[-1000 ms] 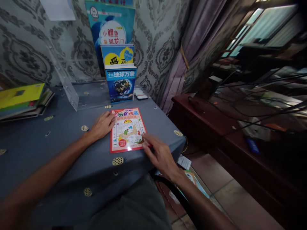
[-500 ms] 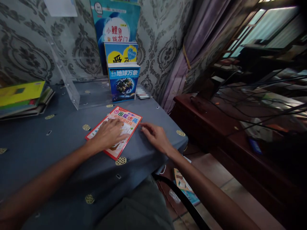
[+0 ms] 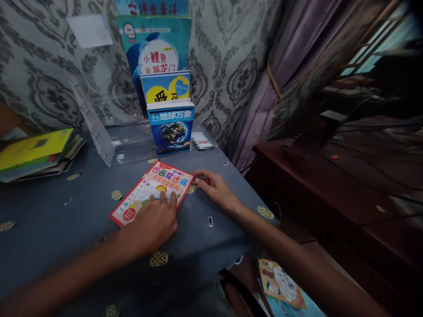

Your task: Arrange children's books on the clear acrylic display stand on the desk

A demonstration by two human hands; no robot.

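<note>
A red-edged picture book [image 3: 167, 178] lies flat and slanted on the grey-blue tablecloth. My left hand [image 3: 157, 218] rests over its lower part with the fingers apart, covering some of the cover. Beside the upper right corner of the book is my right hand [image 3: 213, 187], its fingertips at the corner and the fingers slightly curled. Whether those fingers pinch the edge is unclear. Behind the book, a blue magazine with a globe [image 3: 172, 134] stands upright in front of a yellow and blue book [image 3: 165, 88].
A clear acrylic stand [image 3: 95, 127] is left of the upright books. Further left sits a stack of books [image 3: 36, 152]. A taller teal book [image 3: 158, 39] stands at the back. Dark red furniture [image 3: 297, 171] is at the right, and books [image 3: 284, 286] lie low beside the table.
My left hand has drawn back toward the book's lower edge, uncovering more of the cover. My right hand stays by the upper right corner. The view has shifted.
</note>
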